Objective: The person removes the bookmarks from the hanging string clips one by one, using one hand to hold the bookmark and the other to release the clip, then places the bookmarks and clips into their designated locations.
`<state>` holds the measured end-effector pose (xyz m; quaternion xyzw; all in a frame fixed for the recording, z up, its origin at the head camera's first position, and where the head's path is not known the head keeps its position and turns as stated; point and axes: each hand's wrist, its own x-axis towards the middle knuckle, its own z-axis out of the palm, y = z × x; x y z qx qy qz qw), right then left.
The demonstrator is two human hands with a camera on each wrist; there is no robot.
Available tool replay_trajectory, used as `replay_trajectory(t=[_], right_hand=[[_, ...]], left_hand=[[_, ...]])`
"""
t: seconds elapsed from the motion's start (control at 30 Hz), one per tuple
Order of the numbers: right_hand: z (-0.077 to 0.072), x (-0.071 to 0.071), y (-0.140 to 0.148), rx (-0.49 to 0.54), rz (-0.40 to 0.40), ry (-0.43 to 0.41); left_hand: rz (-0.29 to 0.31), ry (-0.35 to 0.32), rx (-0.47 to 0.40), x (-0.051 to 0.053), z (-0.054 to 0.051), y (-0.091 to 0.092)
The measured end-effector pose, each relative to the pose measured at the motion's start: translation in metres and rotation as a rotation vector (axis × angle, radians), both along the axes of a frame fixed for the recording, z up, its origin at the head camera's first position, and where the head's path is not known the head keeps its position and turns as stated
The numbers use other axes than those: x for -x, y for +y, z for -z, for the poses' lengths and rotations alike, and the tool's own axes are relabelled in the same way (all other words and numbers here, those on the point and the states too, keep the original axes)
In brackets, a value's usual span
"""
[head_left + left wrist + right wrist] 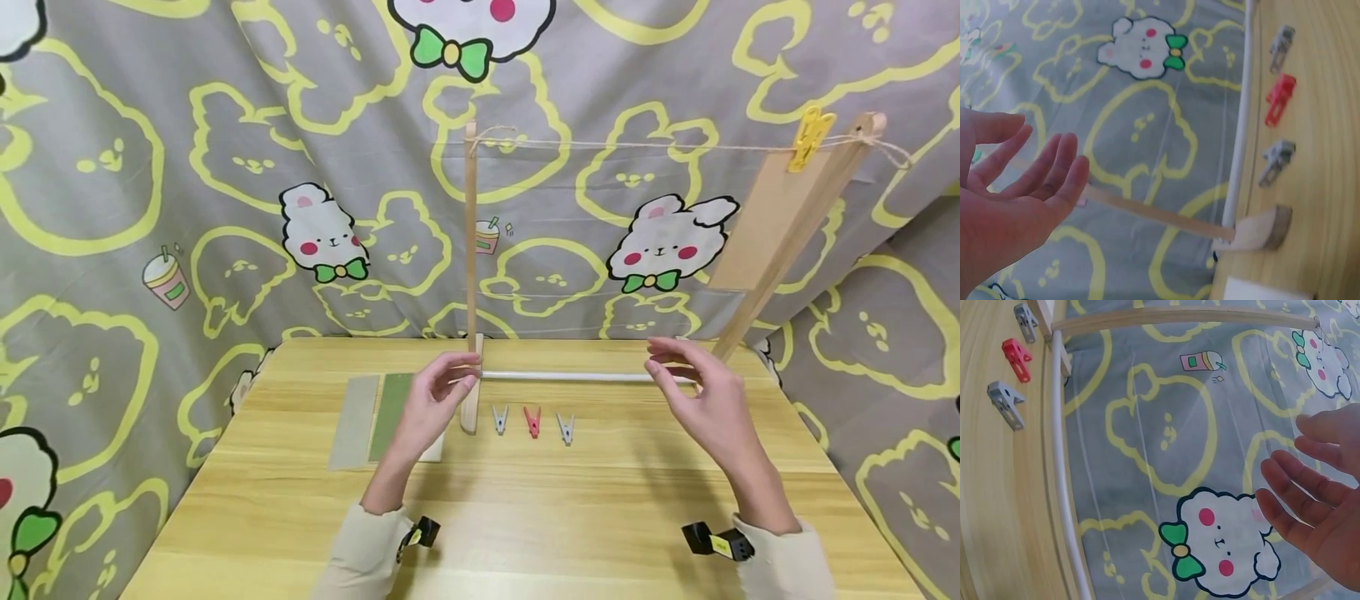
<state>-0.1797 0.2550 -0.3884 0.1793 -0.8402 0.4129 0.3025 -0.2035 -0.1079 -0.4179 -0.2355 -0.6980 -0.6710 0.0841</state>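
Note:
My left hand (433, 402) hovers near the left wooden post (471, 242) with loosely bent fingers, holding nothing. Likewise bare, my right hand (705, 392) is raised by the foot of the right post (802, 225), its fingers apart in the right wrist view. A string (637, 145) runs between the post tops. From its right end hangs a tan card (765, 217), held by a yellow clothespin (810, 140). Two grey clothespins (500, 419) and a red clothespin (532, 422) lie in a row on the table.
Left of the rack, a grey card (354, 421) and a green card (390, 408) lie on the wooden table (525, 517); a white card (432, 450) is partly hidden by my left hand. A white rod (570, 377) joins the posts low down. Behind hangs a patterned curtain (262, 175).

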Motion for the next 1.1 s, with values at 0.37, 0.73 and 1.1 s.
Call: replay_trajectory(t=[0.37,0.73,1.1], right_hand=[[-0.005,-0.008,0.014,0.008,0.01,0.064],[-0.024,-0.018,0.037,-0.001,0.073,0.116],[-0.038,-0.02,0.061,-0.016,0.107,0.172]], left_hand=[[0.059,0.031,-0.008,0.003,-0.013,0.03],[0.099,0.083,-0.064,0.012,-0.022,0.072],[0.137,0.119,-0.013,0.017,-0.037,0.109]])
